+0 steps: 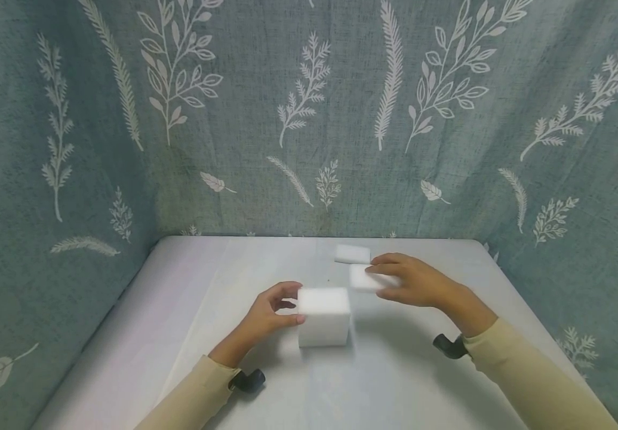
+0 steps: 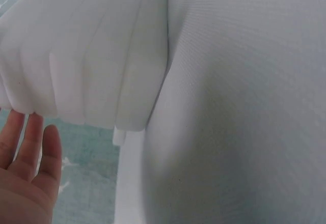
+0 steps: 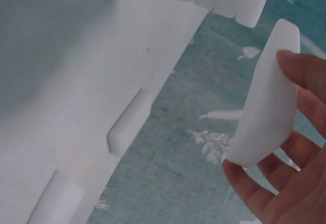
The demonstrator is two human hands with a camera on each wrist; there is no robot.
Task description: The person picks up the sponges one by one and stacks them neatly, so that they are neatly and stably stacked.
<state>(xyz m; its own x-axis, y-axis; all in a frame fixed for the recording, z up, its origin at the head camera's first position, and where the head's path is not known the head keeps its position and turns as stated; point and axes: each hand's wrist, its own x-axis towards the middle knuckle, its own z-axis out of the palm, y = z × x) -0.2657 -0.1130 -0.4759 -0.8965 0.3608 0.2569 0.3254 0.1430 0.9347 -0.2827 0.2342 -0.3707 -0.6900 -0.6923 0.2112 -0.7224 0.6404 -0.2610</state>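
Observation:
A stack of white sponge blocks (image 1: 323, 316) stands on the table, its several layers visible in the left wrist view. My left hand (image 1: 272, 310) holds the stack at its left side, thumb at the front edge and fingers toward the back. To the right and slightly behind, my right hand (image 1: 413, 280) grips a single white sponge block (image 3: 270, 102) between thumb and fingertips, raised above the table in the right wrist view. Another white sponge block (image 1: 353, 254) lies behind it on the table. One more loose block (image 3: 56, 198) shows in the right wrist view.
The white-covered table (image 1: 190, 280) ends at a far edge close behind the loose blocks. Green-grey cloth (image 1: 255, 137) with white leaf prints hangs at the back and both sides. A dark wrist camera (image 1: 248, 381) sits on the left wrist, another (image 1: 450, 346) on the right.

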